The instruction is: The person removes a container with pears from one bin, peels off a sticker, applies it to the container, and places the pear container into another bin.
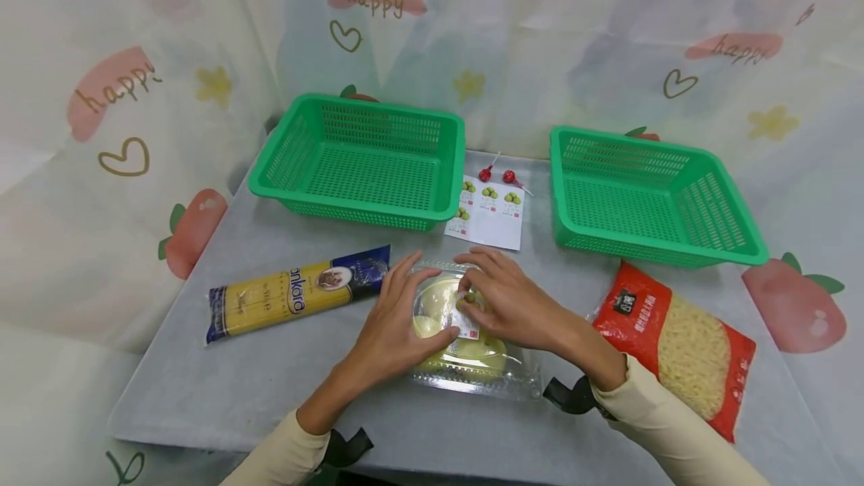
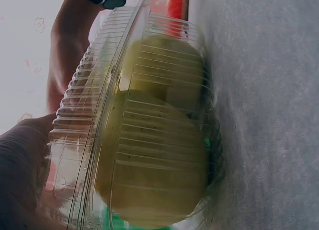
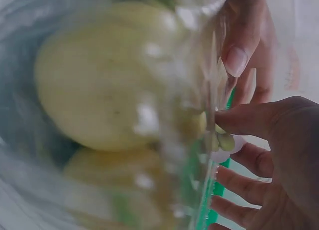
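Head view: we see both hands on a clear ribbed plastic clamshell box [image 1: 466, 351] that lies on the grey bench [image 1: 270, 388] at the 6 o'clock side, near the front edge. The box holds pale yellow-green round fruits [image 2: 154, 160]; the left wrist view shows two of them stacked behind the ribbed wall.

Our left hand [image 1: 398, 321] rests on the box from 9 o'clock, fingers [image 1: 405, 276] extended over the lid and thumb laid along its top; it presses rather than grips. Our right hand [image 1: 513, 302] lies on the box from 3 o'clock. Its fingers [image 3: 239, 120] are bent, and thumb and forefinger pinch a small sticker printed with green fruit [image 3: 222, 140] at the lid's edge.

At 9 o'clock of the box lies a long yellow and dark blue spaghetti packet [image 1: 297, 295], apart from the left hand. At 3 o'clock lies a red bag of short pasta [image 1: 682, 347], close to the right forearm. At 12 o'clock, just beyond the fingertips, lies a white sheet of fruit stickers [image 1: 487, 212], with two red lollipops [image 1: 496, 173] at its far end. At 11 o'clock stands a green perforated plastic basket [image 1: 361, 160]; at 1 o'clock stands a second green perforated plastic basket [image 1: 648, 197].
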Motion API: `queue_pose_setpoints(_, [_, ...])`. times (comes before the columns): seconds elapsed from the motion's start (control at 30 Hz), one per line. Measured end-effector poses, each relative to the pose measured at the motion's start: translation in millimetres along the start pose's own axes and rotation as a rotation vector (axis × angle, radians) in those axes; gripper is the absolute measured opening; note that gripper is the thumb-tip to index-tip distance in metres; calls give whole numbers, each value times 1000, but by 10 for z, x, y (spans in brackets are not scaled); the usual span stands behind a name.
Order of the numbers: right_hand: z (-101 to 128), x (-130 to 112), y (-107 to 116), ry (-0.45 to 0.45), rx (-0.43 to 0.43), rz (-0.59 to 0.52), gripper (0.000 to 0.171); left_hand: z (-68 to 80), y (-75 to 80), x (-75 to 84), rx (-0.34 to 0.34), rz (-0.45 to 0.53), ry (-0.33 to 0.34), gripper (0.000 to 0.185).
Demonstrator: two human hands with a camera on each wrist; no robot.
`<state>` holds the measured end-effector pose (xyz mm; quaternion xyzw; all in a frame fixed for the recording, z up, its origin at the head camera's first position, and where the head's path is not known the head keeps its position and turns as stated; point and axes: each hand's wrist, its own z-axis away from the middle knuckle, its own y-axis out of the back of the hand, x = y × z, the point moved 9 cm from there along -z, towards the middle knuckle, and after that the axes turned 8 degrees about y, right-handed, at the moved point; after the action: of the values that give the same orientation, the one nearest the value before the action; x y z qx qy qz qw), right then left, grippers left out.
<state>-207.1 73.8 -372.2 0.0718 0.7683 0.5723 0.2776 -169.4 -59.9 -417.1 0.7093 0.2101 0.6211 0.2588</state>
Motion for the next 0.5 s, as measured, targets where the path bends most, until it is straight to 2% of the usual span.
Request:
queue_pose_setpoints(0.2, [32, 34, -39, -9, 11, 8, 25, -4, 3, 15, 12, -42, -19, 76])
queue_pose_setpoints(0.37, [131, 68, -29, -57, 52, -16, 45, -9, 4, 31, 4, -81, -37, 50])
queue_pose_setpoints(0.5, [306, 92, -56, -101, 82, -39, 42, -20, -12, 44, -38, -137, -52, 38])
